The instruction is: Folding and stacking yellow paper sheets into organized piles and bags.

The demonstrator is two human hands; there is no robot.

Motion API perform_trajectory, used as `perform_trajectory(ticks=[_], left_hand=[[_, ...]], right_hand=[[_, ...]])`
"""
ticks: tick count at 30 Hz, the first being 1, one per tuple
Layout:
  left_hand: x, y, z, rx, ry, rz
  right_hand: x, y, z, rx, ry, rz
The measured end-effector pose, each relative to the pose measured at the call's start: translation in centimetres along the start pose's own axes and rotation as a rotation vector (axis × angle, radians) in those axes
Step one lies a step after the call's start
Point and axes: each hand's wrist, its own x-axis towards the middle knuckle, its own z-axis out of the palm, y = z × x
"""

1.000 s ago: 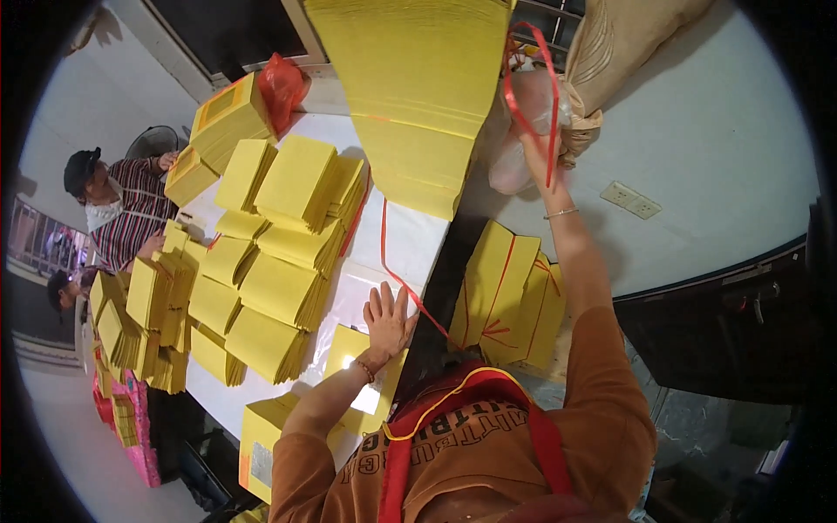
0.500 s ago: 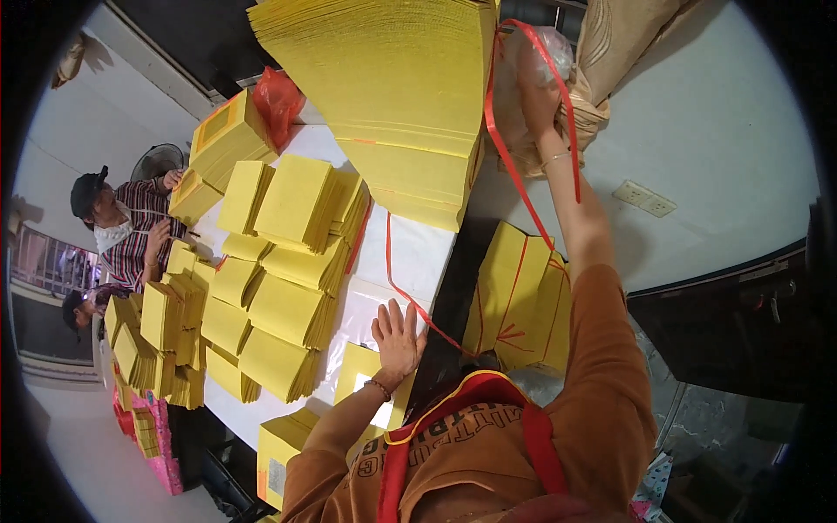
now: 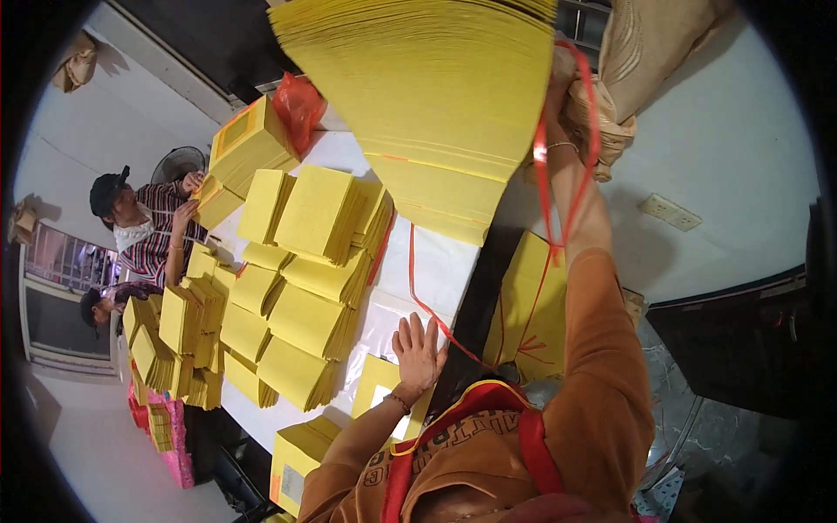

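Observation:
My left hand lies flat with fingers spread near the table's edge, touching or close to a thin red ribbon. Beneath its wrist is a yellow pad with a white patch. My right arm stretches far forward past a tall stack of yellow paper sheets. The right hand is beside that stack's far right side, blurred and partly hidden, so its grip does not show. A red ribbon loops around near this hand and hangs down over the forearm.
Bundles of folded yellow paper cover the table's left side. A tied yellow bundle stands right of the dark table edge. Brown sacking hangs at far right. Across the table, a person in a striped top handles a yellow block.
My right hand has moved slightly right, closer behind the paper stack; the clear plastic seen at it before no longer shows. The ribbon loop has swung. The left hand stays flat.

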Motion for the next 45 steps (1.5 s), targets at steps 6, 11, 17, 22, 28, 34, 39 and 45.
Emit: perform_trajectory(ticks=[6,11,17,22,28,34,39,45], left_hand=[[0.3,0.0,-0.7,0.004,-0.019,-0.009],[0.5,0.2,-0.4,-0.004,-0.016,0.014],[0.3,0.0,-0.6,-0.025,-0.025,0.004],[0.0,-0.1,-0.7,-0.028,-0.031,-0.029],[0.6,0.5,-0.5,-0.059,-0.02,0.023],[0.5,0.1,-0.5,-0.053,0.015,-0.007],[-1.4,-1.0,-1.3,-0.03,0.047,-0.138],[-0.5,-0.6,-1.1,-0.102,0.09,-0.018]], right_hand=[[0.4,-0.9,1.3,0.16,-0.08,0.107],[3.4,2.1,1.9,-0.025,-0.046,0.124],[4.7,4.3,3.5,-0.228,-0.03,0.148],[1.8,5.4,4.0,-0.402,-0.03,0.159],[1.7,6.2,-1.0,-0.548,0.069,0.145],[-7.0,3.4,-4.0,-0.304,0.223,0.081],[-18.3,-0.3,-4.8,-0.021,0.199,0.068],[-12.9,-1.9,-3.4,0.261,0.125,0.132]])
